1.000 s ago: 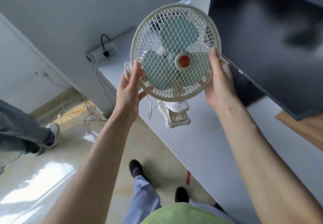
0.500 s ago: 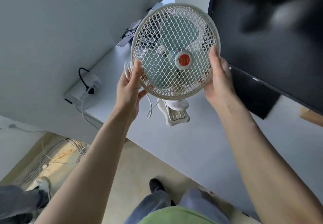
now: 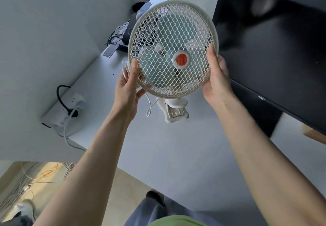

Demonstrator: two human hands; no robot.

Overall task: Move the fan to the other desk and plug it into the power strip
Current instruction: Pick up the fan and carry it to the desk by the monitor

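The fan [image 3: 173,49] sits in the upper middle of the frame, held in the air above the white desk [image 3: 185,146], its mesh guard facing the camera and its clip base [image 3: 175,110] hanging below, clear of the desktop. The left hand [image 3: 127,88] is clamped on the guard's lower-left rim, thumb across the mesh, and it also seems to gather loops of the white cord [image 3: 149,106], one of which dangles beside the clip. The right hand [image 3: 216,79] is closed on the lower-right rim, fingers behind the guard. The power strip [image 3: 66,110] lies at the left of the frame near the desk's far edge, with a black and a white plug already in it; which sockets are free is hard to tell. The step in hand looks like setting the fan down. To do it well, lower it with both hands level until the clip base rests flat on bare desk, near enough to the strip for the cord to reach and clear of the monitor [image 3: 273,49] at the upper right. Keep the cord loops in hand so they do not snag under the base.
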